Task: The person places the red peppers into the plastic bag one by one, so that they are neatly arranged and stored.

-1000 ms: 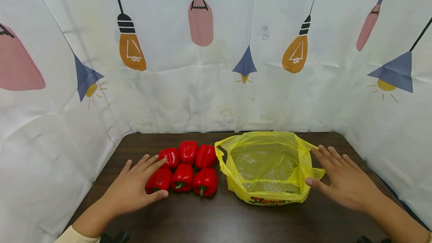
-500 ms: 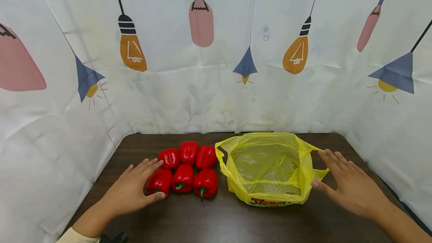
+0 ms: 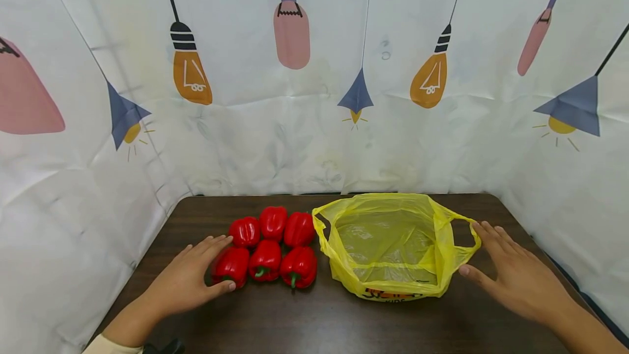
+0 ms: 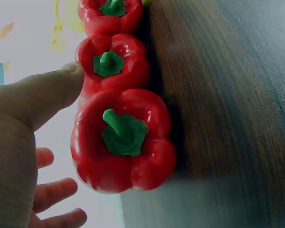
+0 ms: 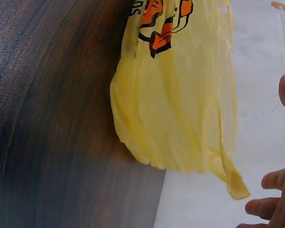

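Note:
Several red bell peppers (image 3: 298, 266) with green stems stand in two rows of three on the left of the table. My left hand (image 3: 184, 277) is at their left side, fingers spread, overlapping the front-left pepper (image 3: 233, 264) in the head view. That same pepper (image 4: 152, 164) looms large in the left wrist view, thumb beside the row. Right of the peppers stands a yellow plastic bag (image 3: 351, 280), mouth wide open, nothing inside. My right hand (image 3: 523, 280) has its fingers extended right at the bag's right handle loop (image 3: 476, 242). The right wrist view shows the bag's printed side (image 5: 175, 109).
A dark brown wood-grain table (image 3: 295, 321) bears everything. White cloth (image 3: 255, 146) printed with lamps and bulbs hangs behind and on both sides. A black object (image 3: 172, 346) shows at the front-left, next to the left sleeve (image 3: 110, 346).
My right hand has shifted right, away from the bag, and the right handle loop has spread out that way. My left hand has drawn slightly left and down. The peppers have stayed put.

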Tool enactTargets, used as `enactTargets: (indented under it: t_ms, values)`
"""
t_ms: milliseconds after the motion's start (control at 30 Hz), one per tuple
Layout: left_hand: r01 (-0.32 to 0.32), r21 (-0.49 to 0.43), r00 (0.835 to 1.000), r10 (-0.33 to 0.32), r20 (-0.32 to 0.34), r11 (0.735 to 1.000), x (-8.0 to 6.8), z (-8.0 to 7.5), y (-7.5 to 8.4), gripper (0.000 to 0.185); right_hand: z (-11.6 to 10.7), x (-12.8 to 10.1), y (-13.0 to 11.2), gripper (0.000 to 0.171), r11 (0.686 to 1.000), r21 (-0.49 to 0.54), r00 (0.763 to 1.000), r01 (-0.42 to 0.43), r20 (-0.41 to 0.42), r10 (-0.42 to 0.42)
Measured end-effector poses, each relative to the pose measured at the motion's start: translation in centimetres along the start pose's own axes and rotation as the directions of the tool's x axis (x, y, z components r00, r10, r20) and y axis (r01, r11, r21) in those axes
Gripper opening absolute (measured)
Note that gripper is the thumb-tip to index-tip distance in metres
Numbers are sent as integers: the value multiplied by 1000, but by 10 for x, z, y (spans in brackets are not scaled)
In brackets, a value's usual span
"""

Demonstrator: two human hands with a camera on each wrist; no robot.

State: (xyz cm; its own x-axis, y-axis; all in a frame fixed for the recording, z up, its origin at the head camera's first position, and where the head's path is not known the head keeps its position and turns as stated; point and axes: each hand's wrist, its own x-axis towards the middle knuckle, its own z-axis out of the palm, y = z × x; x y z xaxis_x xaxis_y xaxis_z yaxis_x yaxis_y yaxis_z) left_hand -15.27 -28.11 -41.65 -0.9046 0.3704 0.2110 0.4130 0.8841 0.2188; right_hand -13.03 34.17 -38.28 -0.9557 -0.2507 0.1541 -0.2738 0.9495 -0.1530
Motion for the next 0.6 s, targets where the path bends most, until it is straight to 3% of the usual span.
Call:
enactTargets:
  t_ms: [600]
  values:
    - [16, -70, 999, -13, 36, 997, -2, 7, -10, 88, 9, -7, 6, 106, 991, -22, 990, -135, 41, 135]
